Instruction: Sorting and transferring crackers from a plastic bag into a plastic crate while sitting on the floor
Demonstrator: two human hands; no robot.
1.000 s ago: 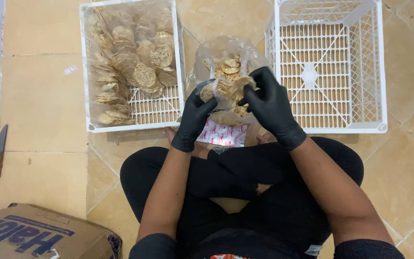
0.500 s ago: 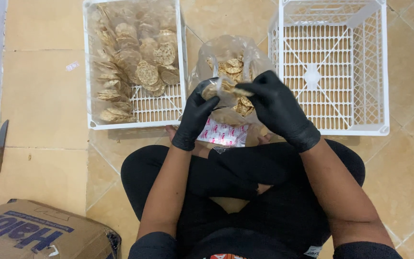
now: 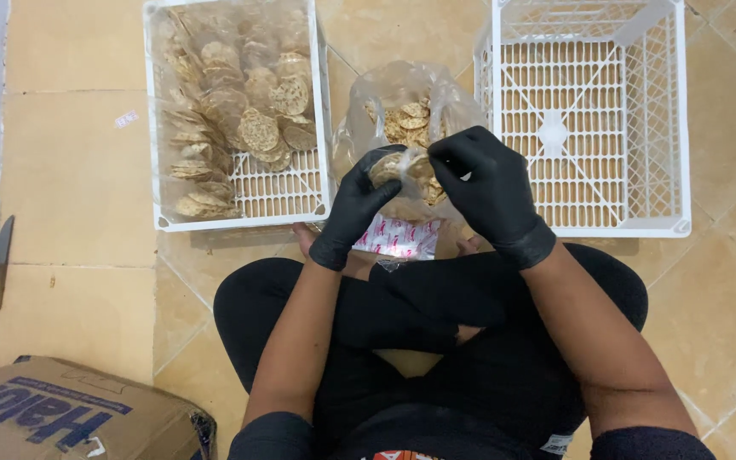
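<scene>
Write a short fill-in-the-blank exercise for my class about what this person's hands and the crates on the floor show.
1. Both hands, the left hand and the right hand, wear gloves coloured ____.
2. The small clear bag between the hands holds round ____.
3. The crate holding no crackers stands on the person's ____ side.
4. Both crates are coloured ____.

Missing words: black; crackers; right; white

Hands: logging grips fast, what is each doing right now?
Left hand: closed on a small clear packet of crackers.
Right hand: closed, pinching that packet's top edge.
</scene>
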